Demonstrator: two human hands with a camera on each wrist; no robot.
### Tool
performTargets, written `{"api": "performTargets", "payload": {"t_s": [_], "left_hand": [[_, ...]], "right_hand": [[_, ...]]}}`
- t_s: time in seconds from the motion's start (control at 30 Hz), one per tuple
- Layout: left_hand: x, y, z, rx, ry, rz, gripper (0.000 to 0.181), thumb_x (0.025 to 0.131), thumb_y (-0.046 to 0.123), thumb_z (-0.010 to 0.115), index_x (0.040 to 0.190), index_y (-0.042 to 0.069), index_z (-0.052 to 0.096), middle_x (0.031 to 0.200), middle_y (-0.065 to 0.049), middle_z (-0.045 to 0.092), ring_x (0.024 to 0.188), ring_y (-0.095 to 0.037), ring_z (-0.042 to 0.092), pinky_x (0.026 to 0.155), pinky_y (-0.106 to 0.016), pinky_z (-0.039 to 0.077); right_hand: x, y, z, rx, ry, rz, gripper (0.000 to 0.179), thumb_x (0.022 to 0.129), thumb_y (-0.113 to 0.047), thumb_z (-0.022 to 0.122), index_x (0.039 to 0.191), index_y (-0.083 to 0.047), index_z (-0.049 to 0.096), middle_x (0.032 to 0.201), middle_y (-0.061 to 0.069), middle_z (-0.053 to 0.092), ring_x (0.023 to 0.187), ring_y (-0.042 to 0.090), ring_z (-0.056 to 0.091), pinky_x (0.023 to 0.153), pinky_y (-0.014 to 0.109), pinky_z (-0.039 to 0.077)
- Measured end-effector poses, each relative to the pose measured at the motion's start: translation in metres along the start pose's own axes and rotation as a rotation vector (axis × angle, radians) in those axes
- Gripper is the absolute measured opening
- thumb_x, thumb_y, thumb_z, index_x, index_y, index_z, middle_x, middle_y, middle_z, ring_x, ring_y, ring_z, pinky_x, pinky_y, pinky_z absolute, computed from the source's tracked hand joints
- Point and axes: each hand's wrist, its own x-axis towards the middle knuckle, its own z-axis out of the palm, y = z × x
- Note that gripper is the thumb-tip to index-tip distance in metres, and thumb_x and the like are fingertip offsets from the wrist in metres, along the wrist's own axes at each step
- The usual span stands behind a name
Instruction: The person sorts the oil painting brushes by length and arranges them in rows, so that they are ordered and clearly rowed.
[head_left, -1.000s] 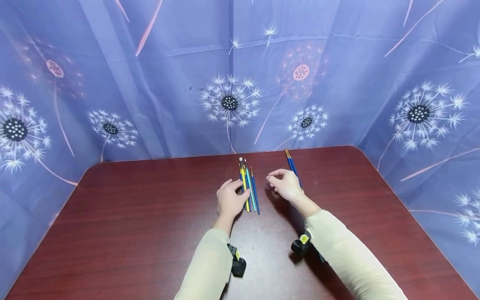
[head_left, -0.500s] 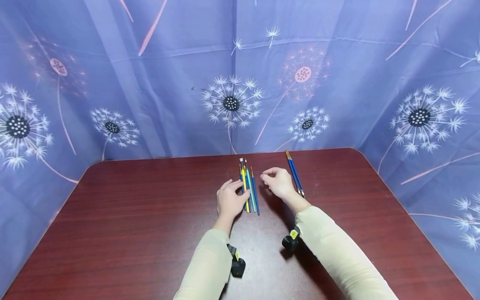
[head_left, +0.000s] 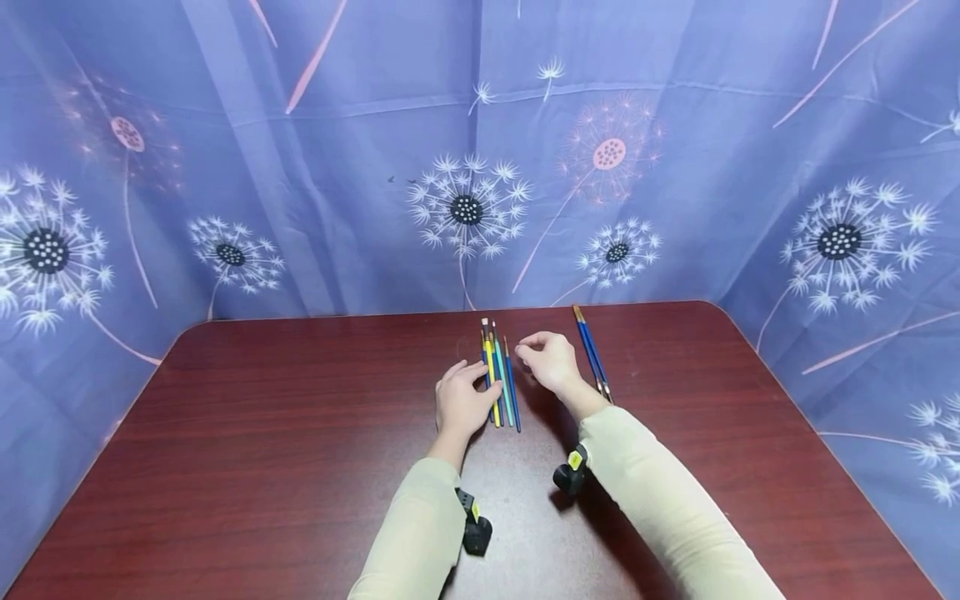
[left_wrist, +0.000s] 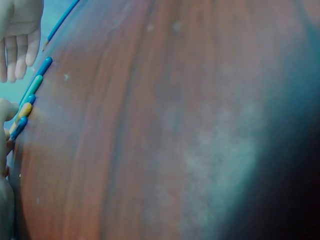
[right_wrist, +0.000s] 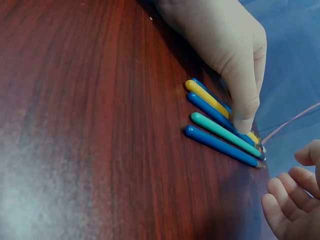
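Observation:
Several paintbrushes lie side by side on the table, bristles toward the curtain: a yellow one, a teal one, and blue ones. My left hand rests over the left part of this row, its thumb and fingers straddling the yellow brush and blue ones beside it. In the right wrist view the left thumb touches a blue handle; the other fingertips are hidden. To the right of the row, my right hand hovers with fingers loosely bent and nothing in them.
Two more blue paintbrushes lie together beyond the right hand, near the back of the reddish-brown table. A blue-violet curtain with dandelion prints hangs along the table's back and sides. Wrist cameras sit on both forearms.
My right hand has moved left, away from the two blue paintbrushes and closer to the row, baring their lower ends. The left hand stays in place on the brushes.

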Motion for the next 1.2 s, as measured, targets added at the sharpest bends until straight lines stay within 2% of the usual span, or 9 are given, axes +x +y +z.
{"api": "performTargets", "payload": {"t_s": [0.23, 0.5, 0.73, 1.0, 1.2], "left_hand": [[0.001, -0.002, 0.003, 0.014, -0.008, 0.009, 0.039, 0.081, 0.034, 0.07, 0.114, 0.014, 0.07, 0.123, 0.001, 0.066, 0.129, -0.02, 0.048, 0.105, -0.044, 0.036], [0.0, -0.004, 0.005, 0.012, -0.001, 0.01, 0.039, 0.081, 0.035, 0.07, 0.115, 0.014, 0.07, 0.122, 0.001, 0.066, 0.129, -0.02, 0.048, 0.105, -0.045, 0.036], [-0.001, -0.003, 0.005, 0.01, -0.006, 0.015, 0.039, 0.081, 0.034, 0.07, 0.115, 0.014, 0.07, 0.123, 0.001, 0.066, 0.129, -0.021, 0.048, 0.105, -0.045, 0.036], [0.0, -0.003, 0.004, 0.015, 0.0, 0.01, 0.038, 0.082, 0.033, 0.07, 0.115, 0.014, 0.07, 0.123, 0.001, 0.066, 0.13, -0.021, 0.048, 0.105, -0.045, 0.036], [0.001, -0.003, 0.002, 0.009, -0.002, 0.001, 0.038, 0.082, 0.033, 0.07, 0.115, 0.014, 0.07, 0.123, 0.001, 0.066, 0.13, -0.02, 0.048, 0.105, -0.044, 0.036]], "right_hand": [[0.004, 0.003, 0.009, -0.009, 0.045, -0.032, 0.028, 0.087, -0.022, 0.063, 0.109, -0.005, 0.069, 0.098, 0.012, 0.072, 0.082, 0.023, 0.068, 0.073, 0.035, 0.054], [0.005, 0.008, 0.024, 0.032, 0.082, -0.05, 0.03, 0.086, -0.017, 0.065, 0.114, -0.005, 0.065, 0.11, 0.013, 0.069, 0.096, 0.026, 0.068, 0.075, 0.035, 0.057], [0.005, 0.01, 0.032, 0.047, 0.096, -0.049, 0.032, 0.086, -0.011, 0.066, 0.117, -0.004, 0.063, 0.11, 0.013, 0.069, 0.099, 0.026, 0.067, 0.082, 0.036, 0.056], [0.003, 0.012, 0.039, 0.0, 0.115, -0.079, 0.031, 0.085, -0.009, 0.066, 0.115, -0.004, 0.063, 0.109, 0.013, 0.068, 0.102, 0.026, 0.065, 0.088, 0.038, 0.053], [0.001, 0.01, 0.042, -0.016, 0.136, -0.09, 0.031, 0.084, -0.004, 0.063, 0.116, -0.003, 0.062, 0.109, 0.014, 0.068, 0.104, 0.025, 0.065, 0.087, 0.04, 0.054]]}}
